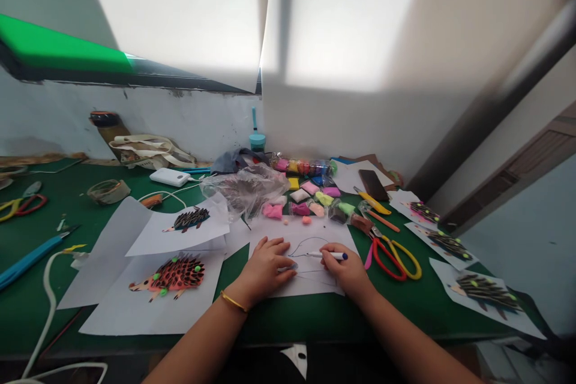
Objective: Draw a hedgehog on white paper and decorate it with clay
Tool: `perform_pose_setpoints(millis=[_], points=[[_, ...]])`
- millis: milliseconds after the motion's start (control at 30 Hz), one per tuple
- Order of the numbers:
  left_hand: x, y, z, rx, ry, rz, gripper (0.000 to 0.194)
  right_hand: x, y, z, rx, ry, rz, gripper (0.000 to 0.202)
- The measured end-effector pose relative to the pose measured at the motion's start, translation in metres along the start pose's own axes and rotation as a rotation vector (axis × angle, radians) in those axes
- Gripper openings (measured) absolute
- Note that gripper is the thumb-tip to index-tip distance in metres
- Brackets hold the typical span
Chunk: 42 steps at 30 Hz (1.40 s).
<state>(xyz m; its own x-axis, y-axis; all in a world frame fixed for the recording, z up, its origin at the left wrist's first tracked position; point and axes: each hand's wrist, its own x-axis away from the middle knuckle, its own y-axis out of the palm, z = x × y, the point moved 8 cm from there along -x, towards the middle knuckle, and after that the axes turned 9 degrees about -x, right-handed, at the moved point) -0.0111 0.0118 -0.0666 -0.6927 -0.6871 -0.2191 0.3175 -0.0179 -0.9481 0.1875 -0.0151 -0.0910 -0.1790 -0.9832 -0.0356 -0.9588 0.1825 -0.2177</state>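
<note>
My right hand [344, 268] grips a white pen [326, 255] with a dark blue end, its tip on a sheet of white paper [270, 285]. A thin curved outline and a few lines are drawn on that sheet. Flat on the sheet's left side rests my left hand [269, 267], fingers apart, a gold bracelet [234, 301] at the wrist. A small greyish piece [294, 266] shows by its thumb and fingertips; I cannot tell what it is. Just beyond the sheet lie small lumps of peach clay [306, 220] and pink clay [272, 210].
Hedgehog pictures [168, 279] on paper lie left, others [488, 294] right. Red-and-yellow scissors [396, 258], a yellow cutter [374, 203] and a dark phone [372, 184] are right of the sheet. Behind are a clear plastic bag [243, 189] and a white power bank [170, 177].
</note>
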Motion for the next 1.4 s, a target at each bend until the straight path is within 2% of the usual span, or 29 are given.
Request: perform_pose_setpoints(millis=[233,333,600,867,1033,1400], points=[[0.0,0.002,0.0,-0.004,-0.001,-0.002,0.018,0.001,0.007,-0.002,0.005,-0.005,-0.061,0.026],[-0.001,0.0,0.0,0.002,0.002,0.005,0.018,0.001,0.005,-0.004,0.026,-0.017,-0.035,0.025],[0.0,0.001,-0.001,0.009,0.003,0.006,0.017,-0.007,-0.024,-0.003,-0.164,-0.031,0.136,0.034],[0.0,0.003,-0.002,0.01,0.005,0.014,0.017,-0.03,-0.051,0.016,-0.258,-0.048,0.202,0.05],[0.0,0.0,0.0,0.018,0.001,0.007,0.017,-0.03,-0.049,0.023,-0.293,-0.038,0.212,0.049],[-0.002,0.001,-0.002,0.024,-0.003,-0.001,0.016,-0.025,-0.045,0.011,-0.24,-0.032,0.195,0.039]])
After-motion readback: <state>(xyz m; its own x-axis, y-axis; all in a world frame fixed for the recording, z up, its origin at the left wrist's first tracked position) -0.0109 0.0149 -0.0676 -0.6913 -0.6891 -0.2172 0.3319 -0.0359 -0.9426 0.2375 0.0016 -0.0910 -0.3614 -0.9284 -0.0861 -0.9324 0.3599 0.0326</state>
